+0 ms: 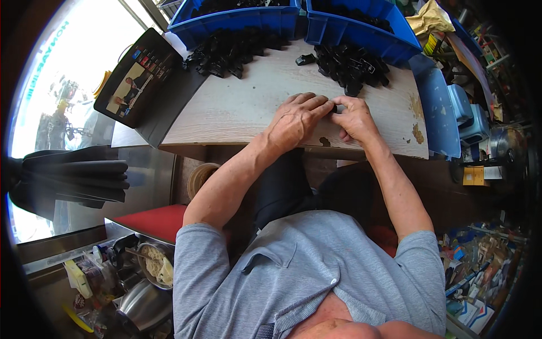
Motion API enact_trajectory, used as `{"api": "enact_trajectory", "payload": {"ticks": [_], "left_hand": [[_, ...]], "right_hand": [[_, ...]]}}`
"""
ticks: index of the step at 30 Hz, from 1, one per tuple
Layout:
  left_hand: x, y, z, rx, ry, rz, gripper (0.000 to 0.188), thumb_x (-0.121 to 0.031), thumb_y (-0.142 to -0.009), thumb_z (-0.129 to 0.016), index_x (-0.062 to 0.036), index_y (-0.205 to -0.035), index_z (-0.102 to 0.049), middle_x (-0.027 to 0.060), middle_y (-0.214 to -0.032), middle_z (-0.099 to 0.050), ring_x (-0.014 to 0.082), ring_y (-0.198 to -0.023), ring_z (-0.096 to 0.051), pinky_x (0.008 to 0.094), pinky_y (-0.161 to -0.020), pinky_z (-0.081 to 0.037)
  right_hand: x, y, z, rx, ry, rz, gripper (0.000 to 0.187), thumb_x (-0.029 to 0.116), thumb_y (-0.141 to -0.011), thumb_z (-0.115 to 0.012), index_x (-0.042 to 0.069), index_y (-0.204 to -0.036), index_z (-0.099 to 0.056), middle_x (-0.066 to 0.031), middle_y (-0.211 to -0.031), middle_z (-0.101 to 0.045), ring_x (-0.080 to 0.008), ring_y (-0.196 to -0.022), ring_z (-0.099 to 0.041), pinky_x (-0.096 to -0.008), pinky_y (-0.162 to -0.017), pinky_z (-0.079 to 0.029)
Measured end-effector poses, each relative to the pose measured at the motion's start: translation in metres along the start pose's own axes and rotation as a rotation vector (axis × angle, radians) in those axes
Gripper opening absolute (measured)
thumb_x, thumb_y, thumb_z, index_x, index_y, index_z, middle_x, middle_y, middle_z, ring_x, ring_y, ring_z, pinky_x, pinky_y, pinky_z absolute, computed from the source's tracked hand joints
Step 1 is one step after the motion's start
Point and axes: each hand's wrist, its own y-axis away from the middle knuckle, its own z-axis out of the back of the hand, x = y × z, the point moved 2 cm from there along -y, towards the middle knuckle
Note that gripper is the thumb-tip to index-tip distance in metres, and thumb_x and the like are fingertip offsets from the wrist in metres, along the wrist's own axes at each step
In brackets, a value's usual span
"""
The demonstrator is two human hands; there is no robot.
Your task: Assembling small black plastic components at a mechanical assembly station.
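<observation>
My left hand (pixel 296 120) and my right hand (pixel 355 120) meet above the near part of the worn wooden table (pixel 231 116). Between their fingertips shows a bit of a small black plastic part (pixel 337 108); most of it is covered by the fingers. The right thumb and forefinger pinch it, and the left fingers close in on it from the other side. Just beyond my hands lies a heap of black plastic parts (pixel 353 65), with a single black part (pixel 305 59) at its left. A wider heap of similar parts (pixel 234 48) is at the far left.
Two blue bins (pixel 237 21) (pixel 361 31) holding black parts line the table's back. A tablet (pixel 130 79) showing a video leans at the left. Light-blue plastic containers (pixel 443 107) flank the right edge. A pot of food (pixel 157 264) and a metal kettle (pixel 145 305) are at lower left.
</observation>
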Motion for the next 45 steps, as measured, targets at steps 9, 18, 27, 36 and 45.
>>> {"api": "enact_trajectory", "payload": {"ticks": [9, 18, 27, 36, 45], "left_hand": [[-0.005, 0.006, 0.000, -0.038, -0.037, 0.014, 0.045, -0.008, -0.086, -0.062, -0.0090, -0.131, -0.063, 0.0113, -0.128, -0.066, 0.0316, -0.123, -0.058, 0.0430, -0.103, -0.046], [0.090, 0.037, 0.047, -0.688, -0.418, 0.694, 0.028, -0.031, -0.091, -0.071, -0.0095, -0.108, -0.070, 0.0118, -0.094, -0.071, 0.0339, -0.094, -0.064, 0.0440, -0.081, -0.053], [0.128, 0.027, 0.044, -0.499, -0.406, 0.869, 0.020, -0.029, -0.085, -0.069, -0.0192, -0.101, -0.074, 0.0069, -0.097, -0.072, 0.0342, -0.097, -0.064, 0.0456, -0.082, -0.053], [0.087, 0.027, 0.037, -0.416, -0.376, 0.587, 0.011, -0.012, -0.082, -0.069, -0.0150, -0.090, -0.076, 0.0063, -0.094, -0.071, 0.0307, -0.093, -0.064, 0.0405, -0.081, -0.052], [0.080, 0.025, 0.037, -0.352, -0.247, 0.344, 0.017, -0.003, -0.079, -0.070, -0.0123, -0.093, -0.073, 0.0049, -0.095, -0.070, 0.0301, -0.095, -0.063, 0.0408, -0.082, -0.052]], "right_hand": [[-0.003, -0.002, -0.001, -0.018, 0.069, 0.018, 0.031, 0.011, -0.081, -0.075, 0.010, -0.111, -0.071, -0.0063, -0.068, -0.065, -0.0130, -0.045, -0.058, -0.0286, -0.039, -0.049], [-0.028, 0.011, 0.043, -0.130, -0.379, -0.088, 0.034, 0.021, -0.083, -0.080, 0.004, -0.107, -0.062, -0.0024, -0.051, -0.051, -0.0159, -0.044, -0.059, -0.0325, -0.042, -0.055], [-0.062, 0.010, 0.136, -0.732, -0.603, -0.107, 0.036, 0.025, -0.083, -0.082, 0.005, -0.108, -0.065, -0.0034, -0.058, -0.050, -0.0184, -0.050, -0.059, -0.0361, -0.050, -0.060], [-0.029, -0.017, 0.069, -0.384, -0.317, -0.230, 0.039, 0.037, -0.080, -0.085, 0.009, -0.098, -0.065, -0.0007, -0.057, -0.048, -0.0149, -0.049, -0.057, -0.0331, -0.047, -0.055], [-0.014, -0.038, 0.049, -0.282, -0.215, -0.238, 0.034, 0.035, -0.080, -0.083, 0.011, -0.098, -0.067, -0.0003, -0.058, -0.049, -0.0142, -0.048, -0.056, -0.0303, -0.046, -0.051]]}}
